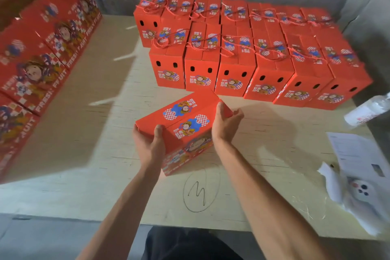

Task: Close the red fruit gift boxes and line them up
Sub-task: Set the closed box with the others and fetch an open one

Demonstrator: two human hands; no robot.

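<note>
A red fruit gift box (pixel 183 124) with its top flaps down sits askew on the wooden table (pixel 105 116), in front of me. My left hand (pixel 150 143) grips its near left end, thumb over the top edge. My right hand (pixel 226 122) holds the far right end, fingers curled round the corner. Behind it, several closed red boxes (pixel 242 57) with rope handles stand in two rows toward the back right.
A line of red boxes or flat blanks (pixel 42 59) runs along the left edge. A plastic bottle (pixel 367 112) lies at right. Papers (pixel 356 154) and a white phone (pixel 363 191) sit at the near right. A circled pen mark (pixel 200 192) is on the tabletop.
</note>
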